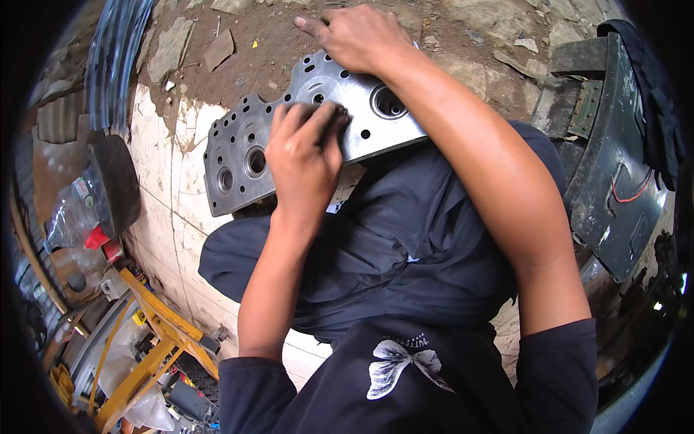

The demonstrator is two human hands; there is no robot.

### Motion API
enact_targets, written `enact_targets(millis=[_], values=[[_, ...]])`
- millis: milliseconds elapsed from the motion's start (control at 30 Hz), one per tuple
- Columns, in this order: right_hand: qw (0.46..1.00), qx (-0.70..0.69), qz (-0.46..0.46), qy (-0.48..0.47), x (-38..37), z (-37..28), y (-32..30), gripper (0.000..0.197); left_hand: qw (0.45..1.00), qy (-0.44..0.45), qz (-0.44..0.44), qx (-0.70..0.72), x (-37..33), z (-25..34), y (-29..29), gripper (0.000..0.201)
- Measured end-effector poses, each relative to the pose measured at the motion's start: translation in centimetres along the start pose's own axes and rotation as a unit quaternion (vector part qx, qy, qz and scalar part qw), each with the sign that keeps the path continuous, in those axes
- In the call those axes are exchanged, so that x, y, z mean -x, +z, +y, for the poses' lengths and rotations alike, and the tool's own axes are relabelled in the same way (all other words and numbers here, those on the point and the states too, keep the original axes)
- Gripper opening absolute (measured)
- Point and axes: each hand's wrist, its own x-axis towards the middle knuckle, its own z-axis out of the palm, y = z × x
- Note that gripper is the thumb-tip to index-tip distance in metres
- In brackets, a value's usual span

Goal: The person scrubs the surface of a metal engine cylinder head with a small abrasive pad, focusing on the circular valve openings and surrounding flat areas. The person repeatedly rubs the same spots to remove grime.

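A grey metal engine cylinder head [278, 184], machined flat with many round holes and larger ringed ports, lies tilted in front of my folded legs. My left hand [303, 145] is on its face near the middle, fingers curled and closed. Dark smudging covers those fingertips, and whatever they press against the metal is hidden beneath them. At the far edge, my right hand [365, 40] lies over the cylinder head with its thumb stretched to the left. Its other fingers bend round the edge and are partly out of sight.
Pale cracked tiles [160, 181] lie to the left, with bare dirt [267, 43] and flat stones beyond. A yellow metal frame [155, 318] and a clear plastic bottle [72, 213] are at the left. A dark green metal panel [614, 181] stands close on the right.
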Motion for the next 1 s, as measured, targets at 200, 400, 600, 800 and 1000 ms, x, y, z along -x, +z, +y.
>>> enact_targets(millis=[200,400,600,800,1000], values=[[1.0,-0.014,0.016,0.017,0.0,0.1,0.1,0.078,1.0,-0.009,-0.011,0.018,1.2,0.4,-0.8,0.022],[1.0,-0.022,0.011,0.012,0.0,0.1,0.4,0.078,0.999,0.028,0.018,-0.02,-0.4,-0.8,0.6,0.022],[1.0,-0.006,0.022,0.009,-0.3,0.3,0.6,0.077,1.0,0.0,-0.002,0.025,1.6,-0.2,-0.7,0.022],[0.998,-0.052,0.034,0.007,0.3,-0.3,-1.2,0.071,0.999,-0.013,0.039,0.019,0.4,-0.8,0.8,0.02],[0.999,-0.022,0.021,0.015,0.0,-0.1,0.0,0.077,0.998,-0.011,0.026,0.052,1.1,-0.5,0.3,0.02]])
